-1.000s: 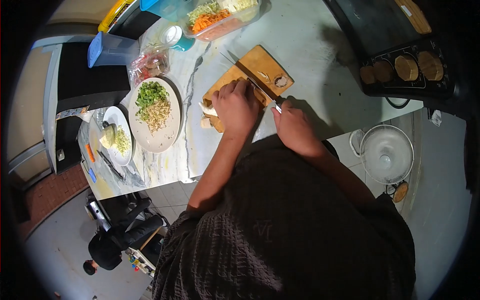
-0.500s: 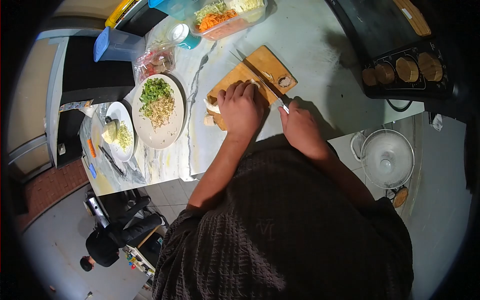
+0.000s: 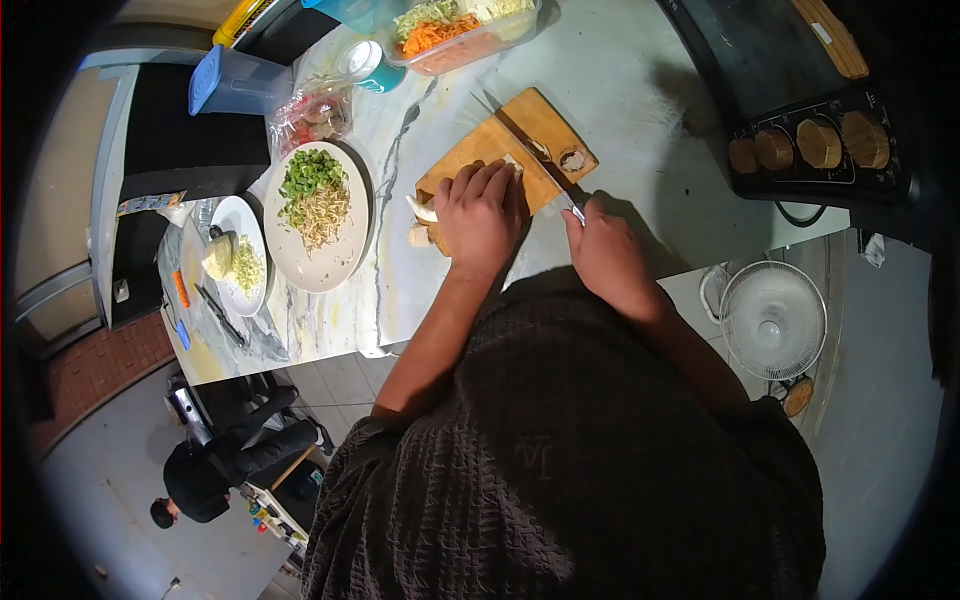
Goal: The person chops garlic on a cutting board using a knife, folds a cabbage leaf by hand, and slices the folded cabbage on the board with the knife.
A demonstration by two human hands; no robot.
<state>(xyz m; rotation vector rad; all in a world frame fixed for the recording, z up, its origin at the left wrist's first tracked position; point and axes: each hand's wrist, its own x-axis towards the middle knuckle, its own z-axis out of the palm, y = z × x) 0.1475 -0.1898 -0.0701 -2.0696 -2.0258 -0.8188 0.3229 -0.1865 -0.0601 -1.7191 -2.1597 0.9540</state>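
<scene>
The knife [image 3: 533, 149] is grasped by its handle in the right hand [image 3: 608, 245], at the near side of the board [image 3: 465, 155]. The blade is laid slantwise across the board, and its tip is carried past the far edge; whether the edge touches the wood cannot be told. The left hand [image 3: 482, 215] is set on the board with its fingers bent, and a pale piece [image 3: 514, 166] is partly seen at the fingertips, near the blade; how firmly it is gripped cannot be told. A white strip [image 3: 422, 208] and a chunk [image 3: 419, 235] are seen beside the left hand, at the board's left end. A round slice [image 3: 573, 160] is placed near the right corner.

The board is supported by the tabletop [image 3: 630, 120]. To its left, greens [image 3: 315, 173] and pale shreds [image 3: 325, 212] are heaped on an oval plate [image 3: 346, 250], with a smaller plate [image 3: 231, 214] set just beside it. Beyond the board, orange shreds [image 3: 440, 33] are held in a clear tub [image 3: 480, 50], near a jar [image 3: 370, 66].
</scene>
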